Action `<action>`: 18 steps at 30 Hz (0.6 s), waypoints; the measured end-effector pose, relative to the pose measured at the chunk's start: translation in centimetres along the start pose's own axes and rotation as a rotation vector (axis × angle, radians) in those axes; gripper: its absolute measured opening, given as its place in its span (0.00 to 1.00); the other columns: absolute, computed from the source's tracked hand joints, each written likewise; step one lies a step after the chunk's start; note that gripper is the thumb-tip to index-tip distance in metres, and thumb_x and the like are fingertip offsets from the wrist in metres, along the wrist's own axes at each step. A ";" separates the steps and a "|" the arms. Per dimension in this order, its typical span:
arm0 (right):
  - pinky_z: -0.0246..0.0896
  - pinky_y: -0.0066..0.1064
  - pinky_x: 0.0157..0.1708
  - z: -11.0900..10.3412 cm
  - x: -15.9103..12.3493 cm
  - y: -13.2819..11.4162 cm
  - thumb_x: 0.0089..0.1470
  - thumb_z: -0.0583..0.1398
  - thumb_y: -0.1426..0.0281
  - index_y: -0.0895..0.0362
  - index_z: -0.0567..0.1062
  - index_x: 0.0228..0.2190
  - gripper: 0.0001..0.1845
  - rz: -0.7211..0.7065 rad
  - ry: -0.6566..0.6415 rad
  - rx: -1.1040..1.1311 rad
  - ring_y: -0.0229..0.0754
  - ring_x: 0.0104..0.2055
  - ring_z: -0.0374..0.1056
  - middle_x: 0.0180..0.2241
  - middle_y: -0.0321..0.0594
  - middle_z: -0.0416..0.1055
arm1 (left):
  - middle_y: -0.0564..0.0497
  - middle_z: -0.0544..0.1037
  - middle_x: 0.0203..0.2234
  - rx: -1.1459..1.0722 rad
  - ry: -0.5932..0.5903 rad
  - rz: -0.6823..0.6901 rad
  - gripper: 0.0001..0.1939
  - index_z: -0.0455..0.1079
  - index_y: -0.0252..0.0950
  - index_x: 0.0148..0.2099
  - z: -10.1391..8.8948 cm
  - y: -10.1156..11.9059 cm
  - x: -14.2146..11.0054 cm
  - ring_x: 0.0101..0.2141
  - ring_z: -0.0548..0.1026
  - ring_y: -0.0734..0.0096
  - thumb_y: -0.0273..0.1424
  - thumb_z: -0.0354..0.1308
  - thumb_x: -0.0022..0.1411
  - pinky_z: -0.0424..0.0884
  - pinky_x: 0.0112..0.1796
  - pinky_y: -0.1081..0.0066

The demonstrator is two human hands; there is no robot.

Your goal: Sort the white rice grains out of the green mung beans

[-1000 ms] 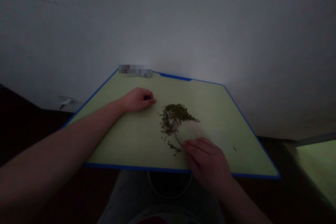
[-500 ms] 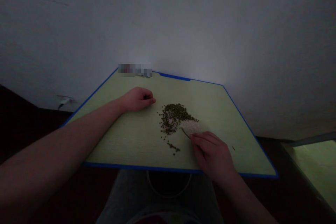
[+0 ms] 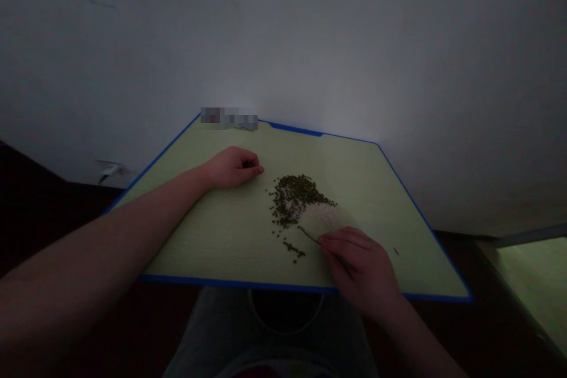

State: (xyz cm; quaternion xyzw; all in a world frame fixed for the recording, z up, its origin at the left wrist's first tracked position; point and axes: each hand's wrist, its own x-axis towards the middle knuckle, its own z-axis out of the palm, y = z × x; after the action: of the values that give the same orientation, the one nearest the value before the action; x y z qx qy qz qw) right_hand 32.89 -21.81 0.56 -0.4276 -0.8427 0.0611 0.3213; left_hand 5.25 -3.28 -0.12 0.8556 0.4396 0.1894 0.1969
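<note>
My left hand (image 3: 234, 166) rests on the table to the left of the beans, its fingers loosely curled and nothing visible in them. A pile of small green beans (image 3: 301, 188) lies mid-table, mixed at its lower side with pale grains like rice (image 3: 323, 215). My right hand (image 3: 361, 266) pinches a thin, dark, slightly curved tool (image 3: 309, 234), whose exact kind I cannot make out. Its tip sits at the lower left edge of the pale grains. Left of that hand is a short row of stray beans (image 3: 292, 248).
The table (image 3: 199, 248) has a blue rim and stands against a pale wall (image 3: 283, 41). At its far left corner lies a blurred-out item (image 3: 228, 118). A small dark sliver (image 3: 396, 251) lies at right. Under the front edge a round container (image 3: 286, 313) sits between my legs.
My right hand has drawn the tool's tip slightly left and toward me, from the bean and grain border to the lower edge of the grains. My left hand has stayed still.
</note>
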 end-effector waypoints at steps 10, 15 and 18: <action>0.68 0.36 0.36 0.6 0.7 -0.2 0.53 0.55 0.78 0.57 0.76 0.35 0.11 0.006 0.005 -0.074 0.42 0.35 0.70 0.34 0.42 0.76 | 0.55 0.64 0.16 -0.001 -0.010 -0.019 0.18 0.67 0.33 0.27 -0.2 0.4 0.0 0.20 0.59 0.78 0.43 0.50 0.56 0.53 0.24 0.74; 0.69 0.37 0.36 0.5 0.5 -0.1 0.53 0.55 0.78 0.56 0.76 0.35 0.11 0.027 0.010 -0.058 0.41 0.35 0.70 0.34 0.41 0.76 | 0.55 0.64 0.16 0.006 -0.009 -0.007 0.18 0.68 0.33 0.27 -0.2 0.3 0.0 0.20 0.60 0.78 0.44 0.50 0.56 0.53 0.24 0.74; 0.69 0.36 0.36 0.5 0.3 -0.4 0.53 0.55 0.78 0.57 0.76 0.35 0.11 0.012 0.019 -0.038 0.41 0.35 0.70 0.33 0.41 0.76 | 0.55 0.65 0.16 0.008 -0.013 -0.006 0.19 0.68 0.33 0.28 -0.1 0.1 0.0 0.20 0.60 0.78 0.44 0.50 0.57 0.53 0.24 0.74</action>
State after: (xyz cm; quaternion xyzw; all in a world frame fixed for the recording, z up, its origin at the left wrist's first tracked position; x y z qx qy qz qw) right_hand 32.20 -21.71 0.45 -0.4393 -0.8381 0.0432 0.3205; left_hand 5.28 -3.29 0.01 0.8563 0.4416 0.1817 0.1966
